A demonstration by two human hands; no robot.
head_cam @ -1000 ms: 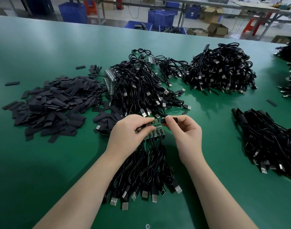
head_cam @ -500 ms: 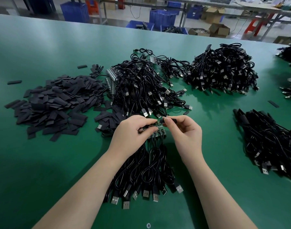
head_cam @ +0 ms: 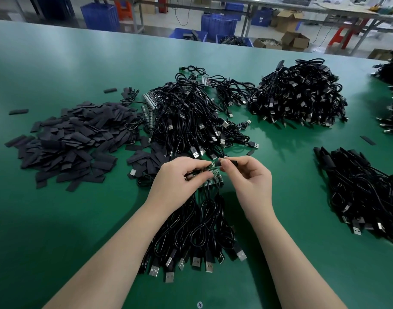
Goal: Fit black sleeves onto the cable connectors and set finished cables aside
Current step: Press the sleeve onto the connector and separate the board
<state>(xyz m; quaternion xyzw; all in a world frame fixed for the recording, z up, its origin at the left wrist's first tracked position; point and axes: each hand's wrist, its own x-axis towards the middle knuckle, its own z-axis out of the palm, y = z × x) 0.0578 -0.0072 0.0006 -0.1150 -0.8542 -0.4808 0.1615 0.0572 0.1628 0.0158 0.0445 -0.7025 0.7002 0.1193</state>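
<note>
Black sleeve pinched in right hand fingers; left hand grips connector strip.

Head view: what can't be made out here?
- Head view: whether the black sleeve pinched by the right hand is already over a connector; fingers cover its end.
- What the left hand grips on the green boards; fingers hide it.
- Far-right cable pile: cut off by the frame edge.
</note>
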